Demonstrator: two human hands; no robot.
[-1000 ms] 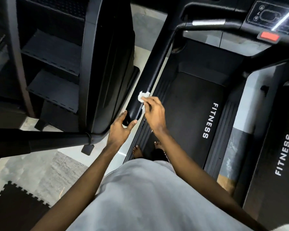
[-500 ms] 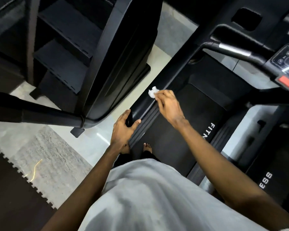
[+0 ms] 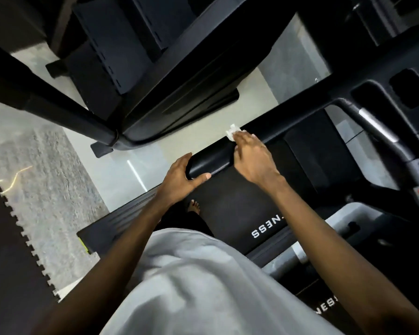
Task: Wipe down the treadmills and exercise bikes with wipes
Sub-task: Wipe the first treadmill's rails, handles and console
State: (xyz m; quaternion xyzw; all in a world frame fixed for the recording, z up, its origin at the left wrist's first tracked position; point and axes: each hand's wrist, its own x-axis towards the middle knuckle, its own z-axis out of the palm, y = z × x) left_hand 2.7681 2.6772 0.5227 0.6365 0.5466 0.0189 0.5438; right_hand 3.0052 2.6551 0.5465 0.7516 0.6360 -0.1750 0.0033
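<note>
Treadmill (image 3: 240, 204) fills the frame from 12 to 5 o'clock, and its black handrail (image 3: 213, 159) crosses the centre. The left hand (image 3: 179, 180) curls around the rail end. At 1 o'clock from it, the right hand (image 3: 254, 160) pinches the white wipe (image 3: 232, 132) on the rail.

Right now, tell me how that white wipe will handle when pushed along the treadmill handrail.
The wipe looks crumpled and bunched under the right hand, so it is probably floppy and light. Pushed along the glossy black handrail, it likely slides easily but may bunch further or slip free.
</note>
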